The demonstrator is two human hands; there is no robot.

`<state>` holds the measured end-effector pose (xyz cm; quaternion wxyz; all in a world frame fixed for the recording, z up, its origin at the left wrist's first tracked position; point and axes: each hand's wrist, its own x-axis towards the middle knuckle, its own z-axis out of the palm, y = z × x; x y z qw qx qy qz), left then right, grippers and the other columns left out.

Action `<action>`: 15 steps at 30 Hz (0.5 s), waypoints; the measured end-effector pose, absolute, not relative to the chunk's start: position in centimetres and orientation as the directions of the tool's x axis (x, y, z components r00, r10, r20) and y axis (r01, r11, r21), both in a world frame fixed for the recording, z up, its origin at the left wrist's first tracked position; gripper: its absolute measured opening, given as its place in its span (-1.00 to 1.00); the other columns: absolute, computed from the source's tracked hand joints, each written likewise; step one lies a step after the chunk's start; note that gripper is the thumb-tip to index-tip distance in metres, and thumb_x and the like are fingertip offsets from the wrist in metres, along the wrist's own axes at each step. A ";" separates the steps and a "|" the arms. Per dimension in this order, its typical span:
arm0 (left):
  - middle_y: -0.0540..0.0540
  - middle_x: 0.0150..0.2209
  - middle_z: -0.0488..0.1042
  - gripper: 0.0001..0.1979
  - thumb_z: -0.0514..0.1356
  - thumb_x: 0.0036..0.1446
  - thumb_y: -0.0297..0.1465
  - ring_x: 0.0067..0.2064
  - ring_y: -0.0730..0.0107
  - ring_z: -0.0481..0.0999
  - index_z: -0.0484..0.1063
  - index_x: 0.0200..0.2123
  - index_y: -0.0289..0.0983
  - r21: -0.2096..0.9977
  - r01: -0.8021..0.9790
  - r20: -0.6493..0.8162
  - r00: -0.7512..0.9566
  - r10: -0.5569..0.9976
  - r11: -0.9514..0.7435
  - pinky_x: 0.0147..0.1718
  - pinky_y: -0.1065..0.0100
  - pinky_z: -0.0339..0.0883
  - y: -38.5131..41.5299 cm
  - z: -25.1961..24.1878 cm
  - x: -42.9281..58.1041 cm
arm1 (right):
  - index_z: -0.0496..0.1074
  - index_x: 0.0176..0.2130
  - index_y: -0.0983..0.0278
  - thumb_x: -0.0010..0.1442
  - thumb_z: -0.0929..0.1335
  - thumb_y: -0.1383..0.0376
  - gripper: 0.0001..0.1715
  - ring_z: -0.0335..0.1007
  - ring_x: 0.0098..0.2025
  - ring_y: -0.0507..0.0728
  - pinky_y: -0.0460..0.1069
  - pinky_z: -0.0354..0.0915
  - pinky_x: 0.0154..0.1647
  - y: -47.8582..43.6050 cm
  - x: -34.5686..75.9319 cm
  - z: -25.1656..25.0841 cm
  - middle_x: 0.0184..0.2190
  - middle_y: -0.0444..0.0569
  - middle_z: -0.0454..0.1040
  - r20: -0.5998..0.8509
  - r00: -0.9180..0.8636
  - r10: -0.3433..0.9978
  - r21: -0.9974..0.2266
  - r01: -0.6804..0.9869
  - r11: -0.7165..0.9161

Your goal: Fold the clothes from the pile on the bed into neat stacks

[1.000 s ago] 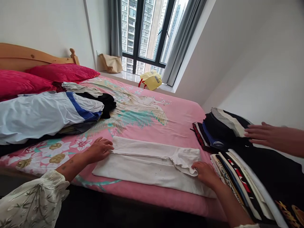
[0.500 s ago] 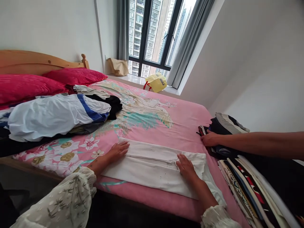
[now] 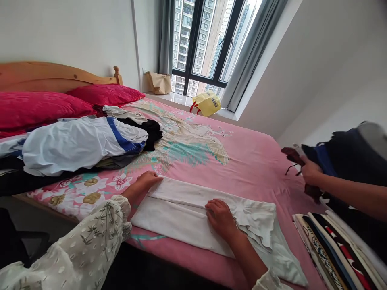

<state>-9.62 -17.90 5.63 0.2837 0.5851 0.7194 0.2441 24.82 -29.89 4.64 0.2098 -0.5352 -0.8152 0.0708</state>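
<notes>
A white garment (image 3: 181, 209), folded into a long strip, lies across the near edge of the pink bed (image 3: 242, 161). My left hand (image 3: 146, 180) rests flat on its left end, fingers stretched out. My right hand (image 3: 220, 216) presses flat on the middle of the strip, next to its ruffled sleeve (image 3: 256, 221). Neither hand grips anything. At the right, another person's hand (image 3: 310, 172) lifts a stack of dark folded clothes (image 3: 341, 157) off the bed.
A heap of unfolded clothes (image 3: 78, 145), white, blue and black, lies at the left in front of two red pillows (image 3: 39, 106). A pile of folded clothes (image 3: 335, 245) sits at the right corner. A yellow bag (image 3: 208, 103) and a brown bag (image 3: 159, 82) stand on the windowsill.
My right hand slid left along the white garment towards its middle. The other person's hand took hold of the dark folded stack and raised it off the bed.
</notes>
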 end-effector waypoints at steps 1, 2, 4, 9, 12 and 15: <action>0.04 -0.68 0.32 -0.69 0.29 -0.27 -0.14 -0.52 0.38 0.35 0.36 -0.64 -0.27 0.697 0.689 -0.126 -0.157 0.980 0.200 -0.51 0.41 0.12 -17.8 5.5 -9.6 | 0.44 -0.21 0.18 0.10 0.26 0.42 -0.73 0.29 0.02 0.17 0.12 0.11 0.14 -29.9 24.6 4.6 -0.13 -0.04 0.47 0.259 -0.333 0.907 -0.348 0.844 0.409; 0.06 -0.71 0.28 -0.68 0.29 -0.28 -0.13 -0.55 0.40 0.33 0.35 -0.65 -0.27 0.704 0.682 -0.125 -0.158 0.980 0.200 -0.53 0.41 0.10 -17.8 5.4 -9.6 | 0.43 -0.20 0.18 0.10 0.26 0.42 -0.72 0.30 0.01 0.17 0.12 0.11 0.14 -29.8 24.4 4.5 -0.12 -0.03 0.46 0.254 -0.325 0.911 -0.354 0.845 0.400; 0.07 -0.73 0.25 -0.66 0.29 -0.27 -0.12 -0.57 0.43 0.31 0.34 -0.65 -0.28 0.713 0.674 -0.116 -0.160 0.980 0.194 -0.55 0.42 0.09 -17.8 5.1 -9.4 | 0.43 -0.18 0.19 0.08 0.27 0.42 -0.70 0.30 0.00 0.17 0.11 0.12 0.13 -29.6 24.3 4.4 -0.11 -0.01 0.45 0.246 -0.315 0.917 -0.360 0.848 0.388; 0.02 -0.64 0.39 -0.66 0.17 -0.10 -0.09 -0.50 0.36 0.40 0.43 -0.57 -0.27 0.687 0.704 -0.070 -0.179 0.981 0.178 -0.42 0.35 0.20 -17.7 4.7 -8.8 | 0.46 -0.18 0.19 0.10 0.29 0.40 -0.73 0.31 -0.03 0.17 0.09 0.15 0.10 -28.9 24.1 4.3 -0.13 -0.01 0.46 0.248 -0.307 0.919 -0.331 0.865 0.378; -0.06 -0.51 0.49 -0.69 0.15 -0.06 -0.13 -0.37 0.22 0.47 0.47 -0.53 -0.26 0.630 0.760 -0.016 -0.189 0.982 0.157 -0.25 0.22 0.25 -17.8 4.8 -8.6 | 0.47 -0.15 0.19 0.15 0.27 0.38 -0.72 0.32 -0.02 0.16 0.08 0.18 0.09 -29.0 24.3 4.2 -0.11 -0.02 0.46 0.240 -0.306 0.921 -0.318 0.872 0.373; -0.18 -0.21 0.52 -0.69 0.10 0.02 -0.21 -0.09 0.10 0.44 0.49 -0.28 -0.28 0.586 0.807 0.110 -0.171 0.979 0.075 -0.05 0.14 0.22 -18.4 5.3 -8.1 | 0.46 -0.09 0.23 0.20 0.25 0.33 -0.70 0.29 0.04 0.19 0.11 0.16 0.14 -29.5 24.7 3.9 -0.05 0.02 0.44 0.242 -0.301 0.922 -0.303 0.880 0.367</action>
